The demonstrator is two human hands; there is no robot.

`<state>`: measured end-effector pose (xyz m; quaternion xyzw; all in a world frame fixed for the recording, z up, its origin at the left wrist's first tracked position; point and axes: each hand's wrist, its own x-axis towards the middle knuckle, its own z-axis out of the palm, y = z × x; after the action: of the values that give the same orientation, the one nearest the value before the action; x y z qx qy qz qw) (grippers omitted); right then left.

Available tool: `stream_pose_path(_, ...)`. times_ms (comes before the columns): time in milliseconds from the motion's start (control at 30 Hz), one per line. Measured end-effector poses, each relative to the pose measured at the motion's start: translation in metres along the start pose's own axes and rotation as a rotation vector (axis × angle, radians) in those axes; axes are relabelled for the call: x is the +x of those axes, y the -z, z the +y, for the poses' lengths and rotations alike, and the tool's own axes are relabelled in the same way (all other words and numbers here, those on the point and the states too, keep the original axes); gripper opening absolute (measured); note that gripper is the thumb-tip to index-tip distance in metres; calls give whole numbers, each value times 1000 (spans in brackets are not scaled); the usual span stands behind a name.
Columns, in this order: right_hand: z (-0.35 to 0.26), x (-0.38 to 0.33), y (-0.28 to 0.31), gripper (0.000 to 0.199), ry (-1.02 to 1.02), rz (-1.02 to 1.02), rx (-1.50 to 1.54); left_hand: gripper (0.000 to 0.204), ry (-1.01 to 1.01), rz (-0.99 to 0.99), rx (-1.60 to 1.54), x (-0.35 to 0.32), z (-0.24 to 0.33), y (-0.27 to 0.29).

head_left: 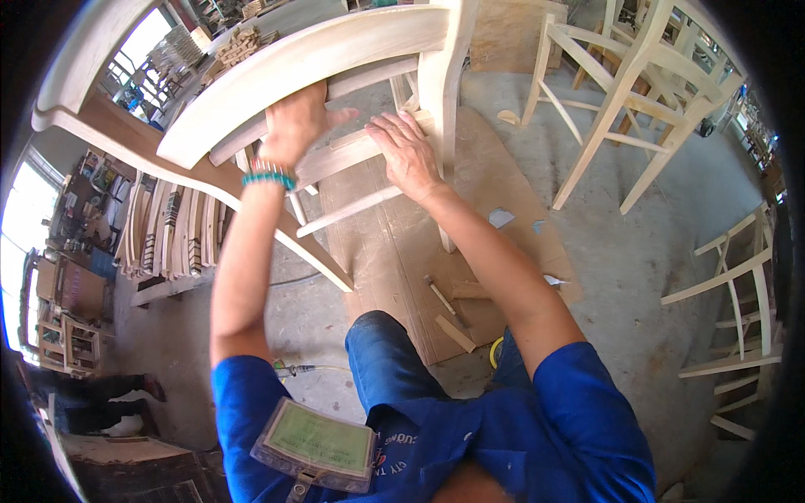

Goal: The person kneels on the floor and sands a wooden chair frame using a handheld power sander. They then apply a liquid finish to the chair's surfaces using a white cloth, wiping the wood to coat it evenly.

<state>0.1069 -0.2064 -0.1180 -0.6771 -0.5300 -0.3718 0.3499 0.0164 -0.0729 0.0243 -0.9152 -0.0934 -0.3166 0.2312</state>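
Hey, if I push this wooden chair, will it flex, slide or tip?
The wooden chair looks stiff, its legs tied together by stretchers. It would probably slide rather than roll, standing on plain legs at least partly over cardboard. Pushed up high, it might tip, given the tall back.

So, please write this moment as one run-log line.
work: pale wooden chair frame; left hand: blurred, near its curved top rail; right hand: open, on its straight crossbar; below: flat brown cardboard sheet
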Motion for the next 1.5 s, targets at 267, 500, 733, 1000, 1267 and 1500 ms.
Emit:
stream_pose_path(267,8,0,-2,37,8,16,-33,55,13,-129,83,26,-25,-1)
stream_pose_path(500,5,-3,-4,37,-12,0,-25,46,30,-150,-52,16,-11,15)
stream_pose_path(733,8,-7,-1,39,-5,-21,-45,47,-101,-8,24,4,-4,-6)
stream_pose_path(1000,9,-7,-3,41,-6,-23,-62,42,-127,-73,30,10,-4,-10)
stream_pose_path(1267,15,-7,-9,41,-12,-30,-134,43,-88,-224,41,20,12,13)
stream_pose_path(1500,-4,8,-10,41,7,31,-39,45,-136,-64,0,11,-11,9)
